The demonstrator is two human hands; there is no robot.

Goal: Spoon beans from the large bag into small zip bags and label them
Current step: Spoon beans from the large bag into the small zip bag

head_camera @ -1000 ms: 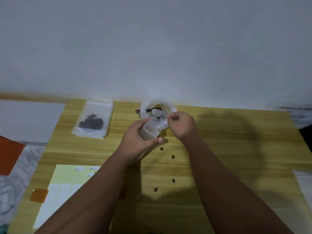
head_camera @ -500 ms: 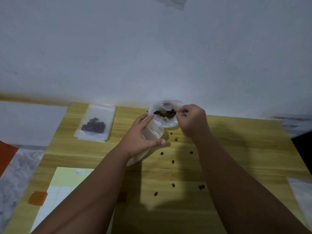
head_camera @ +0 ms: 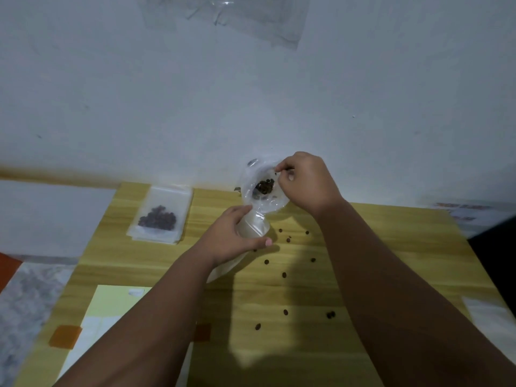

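We see the left hand [head_camera: 231, 241] in the middle of the frame, its fingers [head_camera: 264, 242] wrapped around the neck of a clear bag [head_camera: 252, 226] held above the desk [head_camera: 377, 247]. The bag's mouth opens toward us just above, with dark beans [head_camera: 264, 187] inside it. The right hand [head_camera: 307, 182] is at the upper right rim of that mouth, fingers [head_camera: 280, 167] curled into a tight pinch. Whether they pinch the rim or something thin there, we cannot tell. Loose beans [head_camera: 284, 274] lie scattered on the desk below and right of the bag. At the left, near the desk's far edge, a filled zip bag [head_camera: 160, 216] lies flat on a small stack. A pale label sheet [head_camera: 111, 303] sits in the lower left.
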